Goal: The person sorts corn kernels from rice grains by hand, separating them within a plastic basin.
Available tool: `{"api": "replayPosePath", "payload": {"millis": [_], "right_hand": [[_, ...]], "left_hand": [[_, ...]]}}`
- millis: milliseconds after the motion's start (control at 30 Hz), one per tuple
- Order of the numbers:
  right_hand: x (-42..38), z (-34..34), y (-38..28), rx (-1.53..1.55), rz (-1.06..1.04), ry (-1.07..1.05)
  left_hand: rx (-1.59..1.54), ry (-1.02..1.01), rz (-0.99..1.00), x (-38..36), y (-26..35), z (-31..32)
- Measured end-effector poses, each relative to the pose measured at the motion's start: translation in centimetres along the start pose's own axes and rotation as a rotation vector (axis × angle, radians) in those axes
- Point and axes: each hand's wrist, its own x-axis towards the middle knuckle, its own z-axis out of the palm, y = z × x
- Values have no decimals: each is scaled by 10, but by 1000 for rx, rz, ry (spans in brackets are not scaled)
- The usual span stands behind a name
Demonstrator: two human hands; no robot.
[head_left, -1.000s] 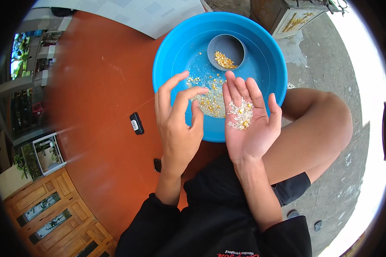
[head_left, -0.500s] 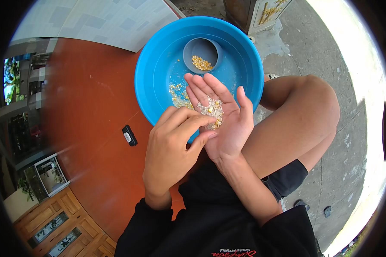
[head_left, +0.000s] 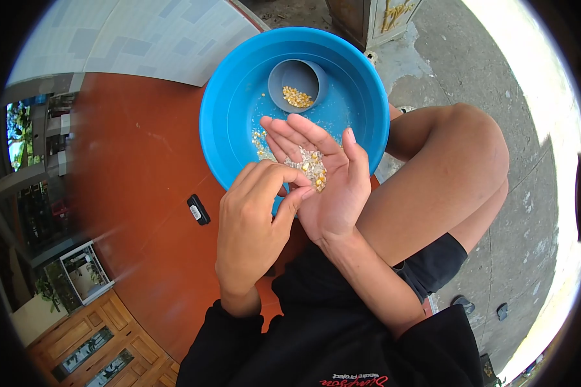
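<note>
The right hand (head_left: 334,193) is lying open, bearing mixed grains (head_left: 312,166) over the blue basin (head_left: 370,77); the left hand (head_left: 308,186) is touching their edge, its grip unclear. A tilting palm could be spilling them.

A small heap of mixed white grains and yellow corn bits (head_left: 311,169) sits on the flat right hand (head_left: 332,197). More loose mix (head_left: 263,147) lies in the round blue tub (head_left: 354,87). Yellow corn (head_left: 297,97) fills part of the grey bowl (head_left: 305,72) at the tub's far side.
</note>
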Motion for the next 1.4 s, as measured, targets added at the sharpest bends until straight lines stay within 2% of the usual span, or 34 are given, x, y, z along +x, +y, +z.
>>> {"api": "replayPosePath", "payload": {"millis": [267, 467, 867, 1067, 1267, 1400], "right_hand": [[1, -2, 1, 68, 28, -10], [1, -9, 5, 30, 14, -83], [-3, -2, 5, -52, 50, -83], [-3, -1, 2, 7, 57, -106], [-3, 2, 1, 42, 51, -10], [-1, 0, 1, 13, 18, 44]], "left_hand": [[49, 122, 22, 3, -2, -3], [113, 112, 100, 6, -8, 0], [206, 42, 23, 10, -4, 0], [33, 37, -104, 11, 0, -3], [-201, 127, -135, 15, -12, -6], [-341, 220, -236, 26, -20, -3]]}}
